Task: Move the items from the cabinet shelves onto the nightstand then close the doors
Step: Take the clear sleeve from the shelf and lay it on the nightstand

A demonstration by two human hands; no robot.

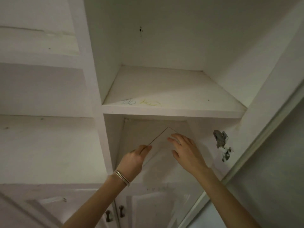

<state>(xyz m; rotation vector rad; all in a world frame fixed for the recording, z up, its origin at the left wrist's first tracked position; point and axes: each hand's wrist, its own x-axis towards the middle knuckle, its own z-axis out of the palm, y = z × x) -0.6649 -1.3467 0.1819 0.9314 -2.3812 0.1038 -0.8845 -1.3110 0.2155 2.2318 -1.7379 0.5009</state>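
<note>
Inside the lower compartment of the open white cabinet [113, 142], under the white upper shelf [172, 92], you have both hands on a flat, pale, square-cornered sheet [162, 142] that looks like thin card or board. It sits tilted like a diamond, one corner pointing up toward the back of the compartment, its left edge showing as a thin dark line.

Your left hand [134, 159] is at that left edge. The fingers [144, 149] are curled and drawn close together around the edge, the thumb side toward you, so the edge runs straight out from between your fingertips. The grip reads as a pinch on the sheet, though the fingertips themselves are partly hidden behind it. A stack of thin silver bangles [122, 177] rings that wrist.

Your right hand [185, 153] lies palm-down on the sheet's right half. Its fingers [175, 139] are extended and slightly spread, tips resting just below the upper corner, and the thumb angles down toward the sheet's lower part. It presses flat rather than gripping.

The upper shelf carries faint blue and yellow crayon scribbles [142, 102] near its front lip. To your right, a metal door hinge [221, 139] is fixed on the cabinet's side wall. Below your forearms are two closed lower doors with small dark knob handles [121, 211].
</note>
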